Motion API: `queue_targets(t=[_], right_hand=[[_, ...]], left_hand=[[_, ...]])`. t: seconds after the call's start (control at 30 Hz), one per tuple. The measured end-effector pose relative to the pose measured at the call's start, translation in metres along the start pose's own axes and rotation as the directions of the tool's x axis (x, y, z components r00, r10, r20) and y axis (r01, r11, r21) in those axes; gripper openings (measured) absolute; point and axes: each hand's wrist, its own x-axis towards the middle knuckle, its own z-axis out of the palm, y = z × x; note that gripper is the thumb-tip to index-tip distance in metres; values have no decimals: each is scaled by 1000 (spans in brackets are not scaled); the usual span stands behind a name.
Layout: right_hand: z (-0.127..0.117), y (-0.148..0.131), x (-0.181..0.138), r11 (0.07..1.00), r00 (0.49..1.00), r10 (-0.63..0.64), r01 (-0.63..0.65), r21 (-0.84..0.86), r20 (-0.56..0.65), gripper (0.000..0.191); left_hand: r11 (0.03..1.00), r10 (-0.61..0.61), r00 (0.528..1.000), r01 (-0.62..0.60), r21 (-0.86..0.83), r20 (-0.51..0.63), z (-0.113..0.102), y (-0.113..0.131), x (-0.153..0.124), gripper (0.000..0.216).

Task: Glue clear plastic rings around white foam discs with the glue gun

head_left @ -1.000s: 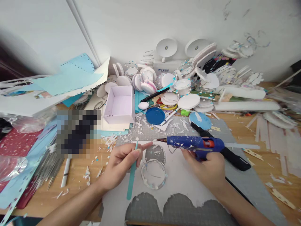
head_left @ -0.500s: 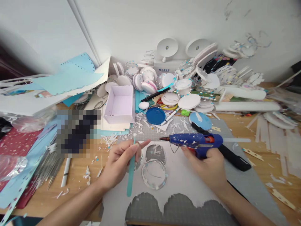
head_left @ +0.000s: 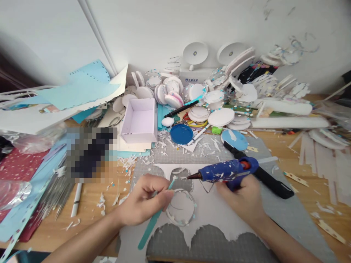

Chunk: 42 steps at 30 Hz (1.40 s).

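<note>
My left hand (head_left: 149, 199) pinches slim teal tweezers (head_left: 149, 230), their rounded end slanting down toward me and their narrow tip pointing up and right. A tiny pale piece (head_left: 174, 178) shows at that tip. In my right hand (head_left: 244, 195) is a blue glue gun (head_left: 225, 171), flecked with white, a clear glue stick (head_left: 268, 159) poking out of its back. The dark nozzle points left, a short gap from the tweezers' tip. Just below, a round ring (head_left: 194, 212) with small pale decorations lies on a white sheet (head_left: 216, 219) with rounded cut-outs; my left fingertips are at its edge.
Behind my hands are a lilac box (head_left: 139, 138), a blue round lid (head_left: 181, 134) and piled white discs (head_left: 221, 117). A black-handled tool (head_left: 270, 182) lies right, on the grey cutting mat (head_left: 290, 223). Paper scraps litter the table; thin wires (head_left: 52, 195) lie left.
My left hand has turned and drawn its extended finger in, tilting the tweezers' tip rightward toward the nozzle. The glue gun has dipped slightly and tilted nozzle-down.
</note>
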Motion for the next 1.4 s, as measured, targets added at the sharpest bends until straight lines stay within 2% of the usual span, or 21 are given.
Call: queue_targets(t=[0.17, 0.3, 0.53, 0.77, 0.93, 1.4], right_hand=[[1, 4, -3, 997, 996, -79, 80, -21, 43, 23], [2, 8, -4, 995, 994, -93, 95, -38, 61, 23], [3, 11, -6, 993, 994, -74, 82, -89, 83, 20], [3, 12, -7, 997, 991, -31, 40, -67, 130, 16], [3, 13, -8, 996, 991, -34, 44, -76, 130, 18], [2, 16, -8, 996, 987, -62, 72, -58, 151, 8]], left_hand=[[999, 7, 1000, -8, 41, 26, 2, 3, 2, 42], [999, -3, 999, 1, 51, 34, 2, 4, 1, 41], [998, -10, 999, 7, 68, 37, 2, 3, 4, 41], [997, -15, 999, 13, 72, 37, 3, 5, 4, 44], [998, -14, 999, 11, 69, 45, 3, 4, 4, 45], [997, -6, 999, 3, 75, 44, 3, 4, 3, 44]])
